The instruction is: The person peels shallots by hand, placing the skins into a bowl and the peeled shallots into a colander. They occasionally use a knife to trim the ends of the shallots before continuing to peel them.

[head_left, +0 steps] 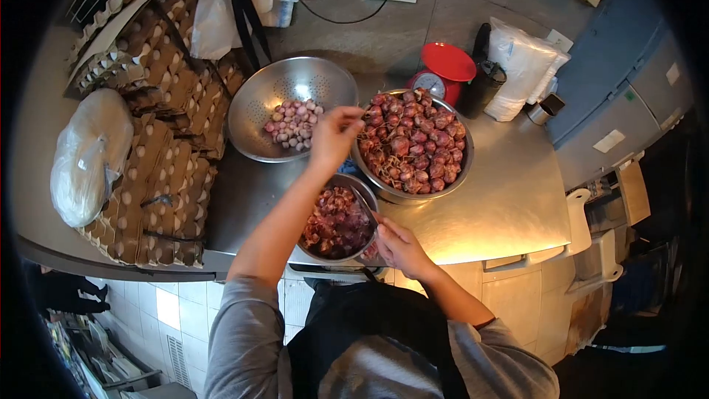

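Note:
My left hand (336, 139) is at the left rim of a metal bowl (468, 154) heaped with unpeeled red shallots (417, 140). Its fingers are partly bent and apart, and I see nothing between them. A knife (363, 204) is in my right hand (401, 248), its blade pointing up and left over a smaller metal bowl (310, 250). Reddish skins (329, 216) fill much of that smaller bowl. Peeled pinkish shallots (294, 123) lie together in the large metal colander (255, 107) left of my left hand.
Stacked egg trays (159, 177) and a tied plastic bag (92, 159) line the left side. A red kitchen scale (447, 66), a dark cylindrical container (484, 89) and a plastic-wrapped white pack (517, 66) stand at the back. The metal counter (509, 185) ends at a front edge before me.

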The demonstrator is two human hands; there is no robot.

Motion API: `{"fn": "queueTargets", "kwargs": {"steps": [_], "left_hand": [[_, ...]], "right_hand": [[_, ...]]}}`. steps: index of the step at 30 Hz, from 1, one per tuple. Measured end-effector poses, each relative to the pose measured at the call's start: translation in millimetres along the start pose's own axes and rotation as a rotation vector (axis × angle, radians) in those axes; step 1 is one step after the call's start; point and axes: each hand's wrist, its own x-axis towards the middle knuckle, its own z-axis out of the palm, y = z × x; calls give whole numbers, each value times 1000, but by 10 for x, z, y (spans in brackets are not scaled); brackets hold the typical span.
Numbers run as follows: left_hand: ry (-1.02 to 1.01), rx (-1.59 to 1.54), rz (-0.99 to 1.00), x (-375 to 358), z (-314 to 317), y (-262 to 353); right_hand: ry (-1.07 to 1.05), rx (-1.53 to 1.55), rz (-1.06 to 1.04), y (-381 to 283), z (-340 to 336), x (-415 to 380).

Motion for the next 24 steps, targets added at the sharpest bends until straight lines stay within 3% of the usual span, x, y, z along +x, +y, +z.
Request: {"fn": "queueTargets", "kwargs": {"steps": [2,4,5,8,11,14,17,21,22,24], "left_hand": [[-127,-22,-27,19,325,-169],[-284,264,103,-6,522,106],[-372,192,59,8,672,-60],[-551,581,326,29,894,-17],[-599,849,507,35,1033,-88],[-635,967,559,9,1013,52],[-508,871,527,-29,997,-42],[-359,258,-66,-269,636,352],[-213,95,156,-386,522,322],[-183,-412,-263,-652,238,346]], "right_hand": [[13,38,14,-35,9,-75],[51,76,20,45,-36,-136],[70,51,-5,91,-43,-151],[67,11,-109,157,-160,-232],[111,-5,-103,116,-207,-328],[124,-3,-108,99,-253,-374],[124,8,-115,78,-282,-394],[96,87,-105,39,-294,-363],[109,82,-125,13,-276,-345],[132,73,-163,-61,-226,-278]]}}
